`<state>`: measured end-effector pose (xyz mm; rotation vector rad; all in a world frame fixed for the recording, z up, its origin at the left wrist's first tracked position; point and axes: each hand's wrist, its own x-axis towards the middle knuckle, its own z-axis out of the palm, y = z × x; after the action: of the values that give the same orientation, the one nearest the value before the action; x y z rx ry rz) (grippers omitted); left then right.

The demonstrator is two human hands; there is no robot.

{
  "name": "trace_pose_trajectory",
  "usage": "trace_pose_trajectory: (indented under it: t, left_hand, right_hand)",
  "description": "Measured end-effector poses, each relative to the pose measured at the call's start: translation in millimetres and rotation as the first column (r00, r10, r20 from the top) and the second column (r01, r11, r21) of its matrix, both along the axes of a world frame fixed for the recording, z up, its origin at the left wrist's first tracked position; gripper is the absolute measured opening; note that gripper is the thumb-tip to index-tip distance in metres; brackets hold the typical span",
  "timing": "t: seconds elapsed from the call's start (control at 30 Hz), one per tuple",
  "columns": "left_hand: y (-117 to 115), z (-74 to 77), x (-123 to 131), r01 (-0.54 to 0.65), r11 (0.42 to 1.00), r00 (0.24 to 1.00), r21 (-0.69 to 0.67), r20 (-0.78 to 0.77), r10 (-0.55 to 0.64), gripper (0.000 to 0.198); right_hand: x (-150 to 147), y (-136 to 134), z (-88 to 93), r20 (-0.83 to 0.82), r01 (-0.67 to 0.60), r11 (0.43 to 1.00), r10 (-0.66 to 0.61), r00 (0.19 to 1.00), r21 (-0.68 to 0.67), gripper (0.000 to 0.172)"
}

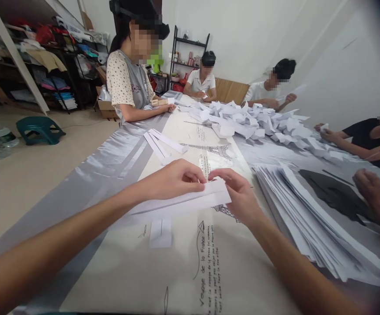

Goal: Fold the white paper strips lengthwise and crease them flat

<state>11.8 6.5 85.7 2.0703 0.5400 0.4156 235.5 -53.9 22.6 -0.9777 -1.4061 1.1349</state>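
Note:
A folded strip of white paper [190,199] is held just above the table in front of me. My left hand [179,178] pinches its upper edge, thumb in front and fingers curled behind. At the strip's right end, my right hand [240,192] grips it with the thumb partly hidden behind the paper. A small white paper piece [161,234] with a dark line lies on the printed cloth below the strip. Beyond my left hand lie several narrow folded paper strips [160,146].
A stack of white paper sheets [308,218] lies at right, beside a dark cloth [336,192]. A heap of folded paper [242,120] covers the far table. Several people sit around it, and another person's hand [376,197] is at right. A green stool [40,129] stands on the left floor.

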Motion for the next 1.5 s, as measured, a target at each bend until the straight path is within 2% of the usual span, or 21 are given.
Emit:
trace_pose_trajectory:
  t: [0.13,0.2,0.27,0.33,0.43,0.57,0.7,0.87,0.93,1.03,1.1,1.17,1.27,1.33,1.4,1.5]
  left_hand:
    - [-1,-9.2,0,-0.187,0.977,0.982,-0.101,-0.004,0.187,0.014]
    - [-2,-12.5,0,-0.270,0.953,0.962,-0.134,0.005,0.273,0.014]
    - [-2,-16.6,-1,-0.323,0.927,0.943,-0.190,0.012,0.331,0.014]
    - [-2,-22.3,-2,-0.330,0.910,0.938,-0.250,0.018,0.345,0.015]
    - [-3,-31.8,-1,-0.301,0.902,0.940,-0.311,0.062,0.335,0.016]
    - [-8,-40.0,3,-0.319,0.889,0.921,-0.328,0.116,0.373,0.019]
    - [-12,-42.1,5,-0.300,0.869,0.910,-0.394,0.156,0.385,0.025]
    - [-15,-47.0,2,-0.278,0.838,0.900,-0.469,0.179,0.398,0.026]
    - [-16,-50.3,0,-0.237,0.834,0.907,-0.499,0.193,0.374,0.024]
    - [-18,-54.1,-3,-0.143,0.833,0.922,-0.534,0.234,0.308,0.027]
    - [-18,-55.1,-5,-0.113,0.836,0.932,-0.538,0.235,0.277,0.030]
    - [-17,-55.1,-8,-0.130,0.848,0.942,-0.514,0.203,0.268,0.028]
    - [-14,-55.4,-13,-0.155,0.890,0.958,-0.429,0.156,0.242,0.025]
    - [-12,-56.1,-16,-0.164,0.922,0.966,-0.351,0.133,0.222,0.026]
    - [-11,-56.6,-18,-0.167,0.942,0.973,-0.290,0.105,0.205,0.027]
    - [-13,-55.7,-19,-0.144,0.954,0.982,-0.264,0.083,0.171,0.026]
  right_hand:
    - [-17,-11,-7.3,-0.180,-0.099,0.991,0.081,0.980,-0.093,0.040]
    - [-23,-14,-10.1,-0.192,-0.099,0.991,0.080,0.978,-0.090,0.039]
    - [-26,-16,-13.1,-0.168,-0.026,0.995,0.010,0.986,-0.094,0.028]
    - [-27,-16,-16.3,-0.138,0.049,0.993,-0.064,0.988,-0.111,0.022]
    - [-28,-15,-19.9,-0.099,0.102,0.986,-0.116,0.988,-0.134,0.023]
    - [-29,-15,-19.9,-0.065,0.107,0.981,-0.119,0.991,-0.164,0.026]
    - [-30,-15,-20.4,-0.046,0.106,0.983,-0.114,0.992,-0.150,0.025]
    - [-30,-14,-26.3,-0.021,0.143,0.985,-0.145,0.989,-0.092,0.015]
    - [-30,-14,-27.2,0.009,0.156,0.986,-0.155,0.988,-0.053,0.017]
    - [-30,-16,-25.5,0.091,0.150,0.985,-0.158,0.983,0.085,0.019]
    - [-29,-16,-23.6,0.155,0.111,0.973,-0.144,0.977,0.202,0.025]
    - [-27,-17,-22.3,0.195,0.057,0.954,-0.118,0.974,0.293,0.031]
    - [-24,-16,-21.5,0.219,-0.023,0.939,-0.056,0.974,0.342,0.035]
    - [-22,-16,-20.6,0.194,-0.059,0.963,0.007,0.981,0.263,0.031]
    - [-21,-16,-18.5,0.114,-0.080,0.993,0.069,0.991,0.092,0.029]
    - [-22,-17,-13.2,0.049,-0.134,0.980,0.143,0.989,-0.148,0.035]
